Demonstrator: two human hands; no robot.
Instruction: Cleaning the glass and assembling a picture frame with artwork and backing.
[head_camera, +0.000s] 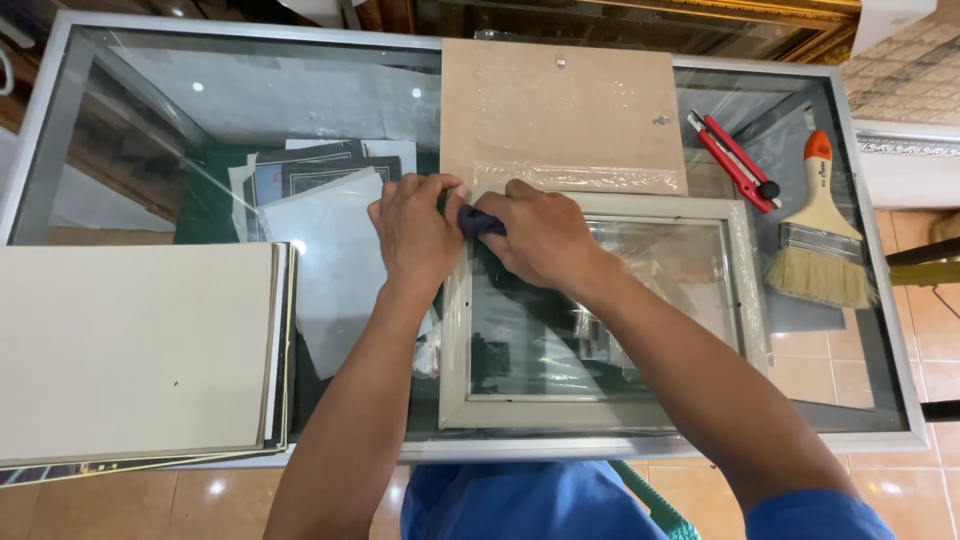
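A pale picture frame (600, 412) with a glass pane, partly wrapped in clear plastic, lies on a glass-topped table (880, 440). My right hand (540, 235) is closed around a small dark purple-handled tool (478, 221) at the frame's top-left corner. Right beside it, my left hand (415, 230) presses its fingers on that same corner and touches the tool. A brown backing board (560, 110) lies just beyond the frame, with a strip of clear plastic along its near edge.
A stack of cream boards (135, 350) sits at the left. At the right lie a red utility knife (733, 160) and a wide paintbrush (820, 235). Papers and dark mats (320, 175) show under the glass. Tiled floor lies below.
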